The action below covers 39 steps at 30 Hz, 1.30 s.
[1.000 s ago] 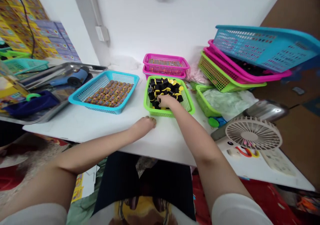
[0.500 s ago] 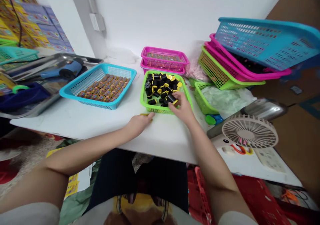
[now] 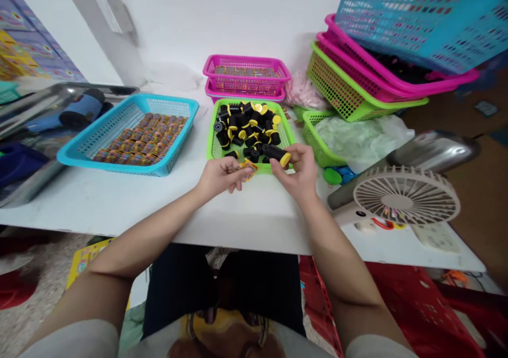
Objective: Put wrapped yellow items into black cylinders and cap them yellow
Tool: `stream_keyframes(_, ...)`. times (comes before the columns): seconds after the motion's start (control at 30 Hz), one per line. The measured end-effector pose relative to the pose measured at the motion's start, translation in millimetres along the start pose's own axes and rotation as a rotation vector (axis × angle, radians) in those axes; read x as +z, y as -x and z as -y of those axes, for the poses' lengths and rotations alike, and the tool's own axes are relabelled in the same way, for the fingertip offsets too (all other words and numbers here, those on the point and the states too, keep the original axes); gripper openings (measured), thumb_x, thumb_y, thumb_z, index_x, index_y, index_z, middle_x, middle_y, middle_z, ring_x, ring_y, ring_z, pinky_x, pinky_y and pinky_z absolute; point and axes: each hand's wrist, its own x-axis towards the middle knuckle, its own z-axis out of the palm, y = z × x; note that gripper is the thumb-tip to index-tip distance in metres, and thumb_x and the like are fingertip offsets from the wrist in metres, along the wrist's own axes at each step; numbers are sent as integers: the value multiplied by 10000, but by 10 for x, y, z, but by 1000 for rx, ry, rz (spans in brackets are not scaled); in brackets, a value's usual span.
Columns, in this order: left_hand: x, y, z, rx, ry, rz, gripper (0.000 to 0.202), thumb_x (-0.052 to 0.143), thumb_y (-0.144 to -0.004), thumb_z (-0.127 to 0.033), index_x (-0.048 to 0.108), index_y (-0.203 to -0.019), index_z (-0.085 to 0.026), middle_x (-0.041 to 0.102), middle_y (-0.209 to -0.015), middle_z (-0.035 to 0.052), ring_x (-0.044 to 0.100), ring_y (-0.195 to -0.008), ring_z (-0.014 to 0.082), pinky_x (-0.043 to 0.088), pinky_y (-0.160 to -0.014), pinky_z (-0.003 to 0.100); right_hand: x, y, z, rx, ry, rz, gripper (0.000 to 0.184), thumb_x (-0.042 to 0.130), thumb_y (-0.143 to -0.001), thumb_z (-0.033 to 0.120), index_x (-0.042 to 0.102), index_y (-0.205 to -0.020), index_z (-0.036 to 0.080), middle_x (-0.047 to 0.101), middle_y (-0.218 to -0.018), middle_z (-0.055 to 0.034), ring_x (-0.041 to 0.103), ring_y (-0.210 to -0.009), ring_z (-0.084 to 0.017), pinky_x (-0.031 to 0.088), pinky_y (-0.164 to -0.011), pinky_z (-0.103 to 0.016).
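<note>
My right hand (image 3: 300,173) pinches a black roller with a yellow end cap (image 3: 275,154) just above the near rim of a green basket (image 3: 213,147). That basket holds several more black and yellow rollers (image 3: 248,127). My left hand (image 3: 219,176) is closed on a small yellow-orange sticker or label (image 3: 248,166), held close to the roller, over the white table (image 3: 119,199). The two hands nearly meet in front of the green basket.
A blue basket (image 3: 79,154) with rows of wrapped rollers sits to the left. Two stacked pink baskets (image 3: 246,77) stand behind. Tilted green, pink and blue baskets (image 3: 381,56) pile up at the right. A white fan (image 3: 405,202) lies near the right edge, a metal tray (image 3: 39,109) at the left.
My right hand lifted one roller out of the green basket and drew it toward me. My left hand rose off the table with the label and moved right to meet it.
</note>
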Motion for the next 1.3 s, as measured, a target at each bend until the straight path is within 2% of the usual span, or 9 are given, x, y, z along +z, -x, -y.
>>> stream_keyframes(0.1, -37, 26, 165, 38, -113, 0, 433, 722, -902, -516, 592, -682, -167, 617, -477, -28, 442, -332, 37, 338, -375, 149, 41, 24, 75, 78, -116, 4, 415, 721, -861, 599, 546, -1047, 271, 541, -665, 80, 500, -568, -101, 419, -524, -245)
stream_keyframes(0.2, -96, 55, 243, 54, -214, 78, 389, 680, -941, -485, 593, -724, -174, 599, -474, -48, 459, -334, 42, 344, -376, 147, 65, 51, 159, 135, -161, 35, 411, 713, -865, 634, 590, -977, 258, 513, -600, 88, 460, -517, -88, 363, -488, -240)
stream_keyframes(0.33, -118, 43, 242, 45, -346, 232, 393, 624, -976, -483, 579, -729, -181, 571, -474, -59, 484, -351, 55, 378, -395, 154, 73, 61, 227, 226, -159, 82, 464, 737, -824, 685, 609, -868, 240, 474, -524, 105, 423, -448, -69, 316, -453, -233)
stream_keyframes(0.5, -115, 23, 232, 45, -430, 263, 565, 352, -1076, -483, 614, -681, -175, 594, -495, -21, 553, -437, 73, 446, -492, 165, 90, 41, 243, 306, -250, 100, 498, 753, -787, 721, 611, -860, 250, 495, -506, 110, 475, -421, -70, 340, -424, -220)
stream_keyframes(0.7, -156, -20, 345, 218, -440, 388, 243, 486, -923, -230, 656, -756, -183, 638, -571, -35, 560, -490, 79, 441, -541, 173, 118, 68, 208, 454, -361, 163, 483, 731, -813, 721, 589, -841, 260, 531, -528, 99, 470, -389, -67, 320, -379, -221)
stream_keyframes(0.87, -177, -13, 393, 269, -365, 360, 192, 480, -819, -104, 647, -759, -176, 638, -567, -28, 567, -494, 87, 424, -513, 172, 128, 113, 252, 558, -438, 293, 503, 713, -818, 741, 581, -850, 257, 520, -503, 96, 468, -374, -82, 318, -359, -231)
stream_keyframes(1.03, -190, 26, 355, 287, -322, 279, 191, 483, -830, -97, 653, -797, -178, 652, -598, -30, 571, -488, 86, 438, -519, 178, 139, 137, 289, 629, -492, 359, 505, 764, -789, 715, 587, -832, 244, 553, -504, 93, 476, -365, -71, 316, -347, -213)
stream_keyframes(1.17, -184, 40, 359, 433, -399, 220, 204, 501, -972, -250, 663, -868, -183, 693, -676, 9, 634, -589, 125, 460, -571, 211, 142, 123, 291, 695, -497, 470, 518, 785, -772, 706, 585, -805, 229, 577, -498, 82, 492, -361, -71, 327, -343, -199)
stream_keyframes(1.3, -173, 41, 374, 551, -477, 231, 395, 438, -1064, -425, 643, -825, -187, 704, -716, 27, 655, -627, 134, 452, -578, 213, 131, 86, 314, 701, -466, 509, 536, 795, -758, 708, 571, -799, 222, 556, -468, 90, 464, -353, -62, 307, -341, -190)
